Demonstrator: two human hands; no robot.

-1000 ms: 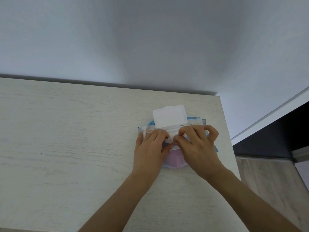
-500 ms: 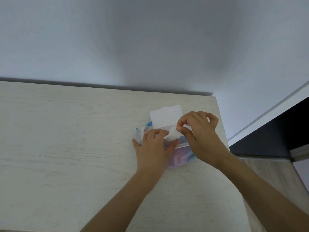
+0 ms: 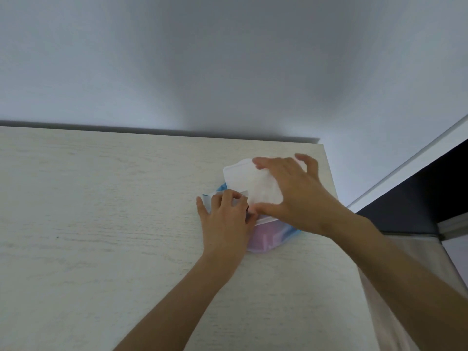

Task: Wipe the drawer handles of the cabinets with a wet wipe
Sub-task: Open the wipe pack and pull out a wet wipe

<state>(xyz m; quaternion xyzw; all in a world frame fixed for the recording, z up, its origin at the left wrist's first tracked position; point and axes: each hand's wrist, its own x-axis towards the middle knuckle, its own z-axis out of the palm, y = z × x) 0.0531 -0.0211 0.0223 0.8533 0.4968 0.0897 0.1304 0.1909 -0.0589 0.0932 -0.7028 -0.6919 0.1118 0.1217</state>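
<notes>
Wipes sat in a soft pack (image 3: 268,239) on the pale wood-grain table (image 3: 101,211), near its far right corner; the pack showed blue at its edges and pink on its near side, and both hands covered most of its top.

The left hand (image 3: 225,219) held the pack down on the table; its fingers (image 3: 228,196) were bent over the left part of the top, close together, with the thumb out along the pack's left edge; the left forearm came up from the lower middle of the view.

The right hand (image 3: 301,196) was over the far right part of the pack, gripping a white wipe (image 3: 260,186); the thumb lay at the wipe's near edge, just beside the left fingertips, and the forefinger curved over its far edge, so the sheet was clamped between the two; the other right fingers were spread apart and raised, touching nothing that could be seen.

The wipe stood up from the top of the pack, and its lower end was hidden behind the left hand; a white lid (image 3: 233,172) showed at its far left side, though blur made the line between lid and sheet hard to tell.

Behind the table rose a plain grey-white wall (image 3: 228,59); to the right ran a white frame (image 3: 405,171) with a dark opening (image 3: 417,198) beyond it.
</notes>
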